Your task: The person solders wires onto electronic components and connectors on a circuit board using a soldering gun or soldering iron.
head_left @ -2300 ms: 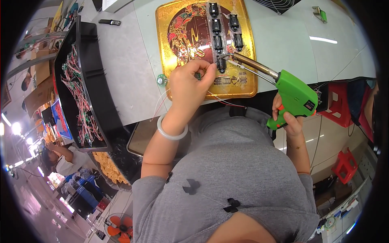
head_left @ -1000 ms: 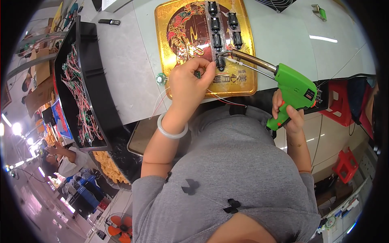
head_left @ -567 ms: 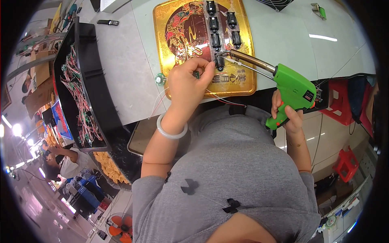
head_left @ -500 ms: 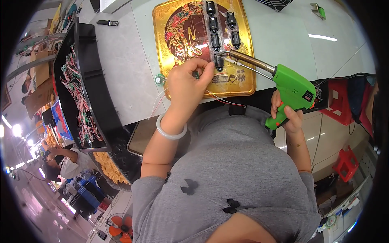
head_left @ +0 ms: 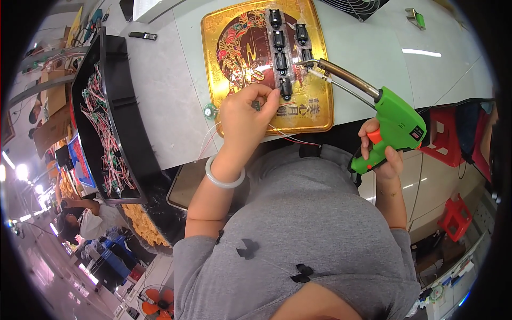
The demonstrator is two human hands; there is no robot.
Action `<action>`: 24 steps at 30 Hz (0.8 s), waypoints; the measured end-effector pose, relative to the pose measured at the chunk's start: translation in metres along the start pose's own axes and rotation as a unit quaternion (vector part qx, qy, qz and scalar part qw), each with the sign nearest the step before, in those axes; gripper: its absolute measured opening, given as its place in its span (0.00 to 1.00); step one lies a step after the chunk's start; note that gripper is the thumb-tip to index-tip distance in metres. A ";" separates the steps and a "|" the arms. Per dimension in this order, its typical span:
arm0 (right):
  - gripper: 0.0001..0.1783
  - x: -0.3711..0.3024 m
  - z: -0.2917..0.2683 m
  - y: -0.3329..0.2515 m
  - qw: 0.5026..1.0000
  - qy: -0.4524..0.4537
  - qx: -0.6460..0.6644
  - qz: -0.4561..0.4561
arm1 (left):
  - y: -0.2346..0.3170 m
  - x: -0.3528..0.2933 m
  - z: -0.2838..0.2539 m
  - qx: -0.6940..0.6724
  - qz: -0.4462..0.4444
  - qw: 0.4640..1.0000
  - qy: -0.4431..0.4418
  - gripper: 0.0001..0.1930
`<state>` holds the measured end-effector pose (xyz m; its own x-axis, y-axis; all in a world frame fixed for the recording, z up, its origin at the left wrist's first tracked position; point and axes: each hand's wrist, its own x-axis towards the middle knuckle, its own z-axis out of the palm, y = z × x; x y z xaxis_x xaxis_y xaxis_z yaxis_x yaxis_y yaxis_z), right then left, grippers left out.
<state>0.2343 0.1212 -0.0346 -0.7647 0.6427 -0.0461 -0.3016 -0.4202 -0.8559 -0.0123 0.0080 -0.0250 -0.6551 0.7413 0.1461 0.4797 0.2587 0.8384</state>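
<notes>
My left hand [head_left: 244, 114] is closed in a pinch on a small green circuit board [head_left: 256, 105], mostly covered by the fingers, over the lower part of a gold tin lid [head_left: 212, 64]. Thin red and white wires [head_left: 290, 137] trail from beneath this hand. A round green-and-white part [head_left: 210, 111] lies by the lid's left edge. Wrapped around the handle of a green soldering gun [head_left: 400, 120], my right hand [head_left: 390, 164] is at the right. The gun's metal tip is over the lid, beside several small black modules [head_left: 281, 63] set in two columns.
A black bin [head_left: 118, 69] of wired circuit boards stands at the left. A black strap-like item [head_left: 143, 36] and a metal-and-green tool [head_left: 416, 19] lie on the table. At the top is a wire fan guard [head_left: 354, 6]. Red stools [head_left: 455, 217] stand right; another person [head_left: 90, 218] is far left.
The soldering gun has shifted right, its tip moving up and away from the lowest black module. My left hand stays nearly in place, still pinching the circuit board.
</notes>
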 end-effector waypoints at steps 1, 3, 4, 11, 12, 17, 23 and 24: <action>0.30 0.000 -0.001 0.000 1.000 0.006 0.001 0.002 | 0.000 0.000 0.000 0.002 -0.001 1.000 -0.001 0.06; 0.30 0.001 0.000 -0.001 1.000 0.011 0.003 0.003 | 0.001 0.000 0.000 0.006 0.000 1.000 0.000 0.06; 0.30 0.001 0.000 -0.002 1.000 0.012 -0.001 0.004 | 0.002 0.001 -0.001 0.009 0.001 1.000 0.001 0.06; 0.30 0.001 0.003 -0.001 1.000 0.027 -0.002 0.017 | 0.004 0.002 -0.001 0.024 -0.001 1.000 -0.003 0.06; 0.30 0.001 0.003 -0.001 1.000 0.026 -0.002 0.016 | 0.003 0.002 -0.001 0.023 0.002 1.000 -0.003 0.06; 0.32 0.003 0.005 -0.002 0.999 0.012 -0.028 0.019 | 0.005 0.002 -0.002 0.036 -0.004 0.999 0.000 0.06; 0.31 0.001 0.001 0.001 1.000 0.019 0.005 0.012 | 0.007 0.002 -0.001 0.023 0.003 1.000 -0.008 0.07; 0.31 0.001 0.001 0.001 1.000 0.019 0.005 0.012 | 0.008 0.002 -0.001 0.022 0.003 1.000 -0.007 0.07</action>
<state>0.2325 0.1213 -0.0352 -0.7490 0.6569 -0.0863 -0.2894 -0.4415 -0.8493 -0.0104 0.0105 -0.0172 -0.6434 0.7519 0.1434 0.5094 0.2807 0.8134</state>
